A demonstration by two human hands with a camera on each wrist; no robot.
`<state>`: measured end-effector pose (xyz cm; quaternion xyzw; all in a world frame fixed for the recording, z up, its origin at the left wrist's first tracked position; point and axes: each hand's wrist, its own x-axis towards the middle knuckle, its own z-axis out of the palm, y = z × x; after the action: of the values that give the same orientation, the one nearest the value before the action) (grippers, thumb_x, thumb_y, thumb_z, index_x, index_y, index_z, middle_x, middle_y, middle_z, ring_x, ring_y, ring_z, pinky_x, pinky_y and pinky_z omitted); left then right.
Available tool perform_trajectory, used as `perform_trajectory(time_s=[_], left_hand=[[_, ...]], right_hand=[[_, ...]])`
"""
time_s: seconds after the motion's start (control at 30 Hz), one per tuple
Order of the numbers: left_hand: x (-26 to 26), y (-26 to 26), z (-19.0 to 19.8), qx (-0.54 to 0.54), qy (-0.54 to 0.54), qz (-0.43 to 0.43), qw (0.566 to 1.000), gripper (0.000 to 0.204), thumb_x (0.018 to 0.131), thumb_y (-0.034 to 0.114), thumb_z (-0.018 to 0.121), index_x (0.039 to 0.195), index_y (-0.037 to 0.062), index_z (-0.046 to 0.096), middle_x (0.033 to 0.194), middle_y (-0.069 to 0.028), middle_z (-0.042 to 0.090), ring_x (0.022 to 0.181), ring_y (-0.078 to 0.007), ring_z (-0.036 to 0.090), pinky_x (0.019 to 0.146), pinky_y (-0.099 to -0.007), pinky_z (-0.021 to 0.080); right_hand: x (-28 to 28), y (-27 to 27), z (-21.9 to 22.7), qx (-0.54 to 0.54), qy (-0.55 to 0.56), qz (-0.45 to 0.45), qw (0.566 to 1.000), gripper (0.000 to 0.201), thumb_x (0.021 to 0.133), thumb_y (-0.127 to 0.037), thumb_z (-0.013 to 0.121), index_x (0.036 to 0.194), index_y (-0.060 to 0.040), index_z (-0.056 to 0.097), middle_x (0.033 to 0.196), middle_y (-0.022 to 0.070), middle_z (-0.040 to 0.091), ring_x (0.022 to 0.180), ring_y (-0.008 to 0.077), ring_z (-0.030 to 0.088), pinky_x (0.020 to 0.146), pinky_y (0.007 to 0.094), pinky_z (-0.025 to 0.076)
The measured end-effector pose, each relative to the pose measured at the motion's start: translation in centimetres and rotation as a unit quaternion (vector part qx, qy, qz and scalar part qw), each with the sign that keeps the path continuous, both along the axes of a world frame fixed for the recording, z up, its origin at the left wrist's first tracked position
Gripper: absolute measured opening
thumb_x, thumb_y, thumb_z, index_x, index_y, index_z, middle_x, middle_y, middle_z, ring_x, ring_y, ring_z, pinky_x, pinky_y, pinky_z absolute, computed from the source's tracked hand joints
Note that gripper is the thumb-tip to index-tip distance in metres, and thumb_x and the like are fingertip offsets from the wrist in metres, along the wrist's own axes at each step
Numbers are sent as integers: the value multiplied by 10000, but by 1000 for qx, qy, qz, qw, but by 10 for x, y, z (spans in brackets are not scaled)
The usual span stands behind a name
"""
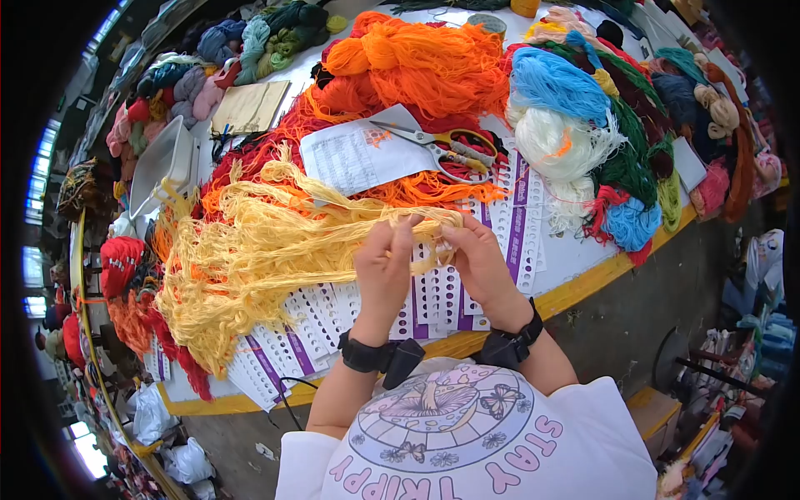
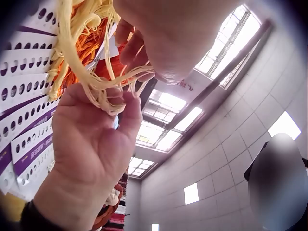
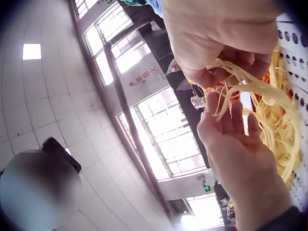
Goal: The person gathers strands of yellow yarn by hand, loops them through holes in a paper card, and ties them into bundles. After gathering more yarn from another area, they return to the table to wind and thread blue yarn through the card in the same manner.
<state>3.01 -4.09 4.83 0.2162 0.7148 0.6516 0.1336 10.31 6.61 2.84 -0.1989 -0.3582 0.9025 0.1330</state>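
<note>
A large hank of pale yellow yarn (image 1: 242,242) spreads over the left and middle of the table, its right end drawn up between the two hands. My left hand (image 1: 385,271) pinches several strands near that end; in the right wrist view thin loops run between its thumb and fingers. Close to it on the right, my right hand (image 1: 483,262) holds the looped end of the yarn. From the left wrist view, a small bunch of loops (image 2: 111,102) sits in the right hand's fingertips, with strands stretching across to the left hand.
Scissors (image 1: 440,152) lie on a printed sheet (image 1: 350,154) beyond the yarn. Orange yarn (image 1: 408,58) is heaped behind, with blue yarn (image 1: 558,83) and white yarn (image 1: 558,142) to the right. Punched cards (image 1: 325,312) line the yellow table edge. A white bin (image 1: 162,167) stands left.
</note>
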Motion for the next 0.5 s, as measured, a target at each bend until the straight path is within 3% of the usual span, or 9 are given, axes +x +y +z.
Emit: perform_trajectory(time_s=[0.07, 0.1, 0.17, 0.23, 0.3, 0.33, 0.37, 0.43, 0.5], left_hand=[[-8, -3, 2, 96, -114, 7, 989, 288, 901, 201, 423, 731, 21, 569, 665, -30, 532, 596, -158, 502, 640, -272, 422], [-13, -9, 2, 188, -211, -6, 959, 286, 908, 220, 406, 750, 38, 559, 675, -21, 543, 613, -155, 514, 671, -278, 429], [-30, -28, -4, 358, -393, -33, 846, 283, 921, 258, 373, 787, 71, 540, 694, -3, 565, 646, -149, 540, 733, -289, 443], [-54, -56, -19, 511, -457, -128, 716, 257, 928, 281, 355, 824, 100, 506, 710, -9, 586, 685, -143, 567, 752, -318, 449], [-72, -82, -5, 431, -462, -105, 768, 276, 933, 297, 344, 816, 109, 509, 705, 6, 586, 667, -131, 569, 781, -349, 442], [-77, -99, 0, 345, -440, -110, 822, 278, 936, 295, 334, 826, 109, 509, 703, 9, 585, 662, -128, 570, 786, -367, 441], [-83, -117, 2, 256, -412, -114, 867, 281, 940, 293, 325, 835, 109, 509, 701, 13, 583, 656, -124, 571, 791, -385, 440], [-99, -150, -4, 172, -391, -38, 904, 293, 949, 273, 295, 878, 92, 515, 628, 26, 525, 581, -99, 517, 789, -387, 445], [-110, -169, -4, 287, -413, -79, 861, 292, 951, 251, 288, 896, 76, 515, 588, 31, 468, 513, -84, 446, 726, -351, 455]], right_hand=[[2, 4, 8, -94, 7, -5, 996, 192, 830, -147, 530, 994, -48, 556, 862, -16, 591, 737, 60, 532, 620, 206, 418], [4, 8, 19, -168, 16, -4, 986, 190, 830, -157, 533, 987, -52, 554, 860, -21, 586, 740, 68, 529, 621, 211, 417], [11, 20, 21, -272, 113, 58, 954, 185, 829, -173, 541, 969, -53, 555, 838, -23, 582, 725, 78, 524, 621, 216, 416], [29, 42, 11, -317, 284, 177, 887, 181, 829, -186, 552, 946, -48, 562, 801, -16, 582, 691, 85, 522, 619, 214, 415], [61, 71, 22, -20, 118, 194, 974, 184, 831, -205, 560, 915, -43, 576, 769, -8, 584, 671, 79, 521, 626, 210, 415], [73, 81, 28, 130, 24, 195, 972, 189, 832, -215, 565, 900, -41, 583, 754, -3, 586, 661, 76, 521, 630, 209, 416], [79, 88, 30, 187, -23, 159, 969, 190, 831, -219, 569, 886, -38, 589, 744, 0, 587, 656, 72, 522, 633, 207, 416], [89, 98, 30, 292, -123, 87, 944, 197, 829, -227, 578, 857, -34, 602, 724, 7, 591, 647, 65, 524, 640, 203, 417], [92, 105, 26, 246, -126, 55, 959, 206, 835, -241, 569, 850, -39, 608, 763, 0, 600, 691, 55, 538, 652, 206, 424]])
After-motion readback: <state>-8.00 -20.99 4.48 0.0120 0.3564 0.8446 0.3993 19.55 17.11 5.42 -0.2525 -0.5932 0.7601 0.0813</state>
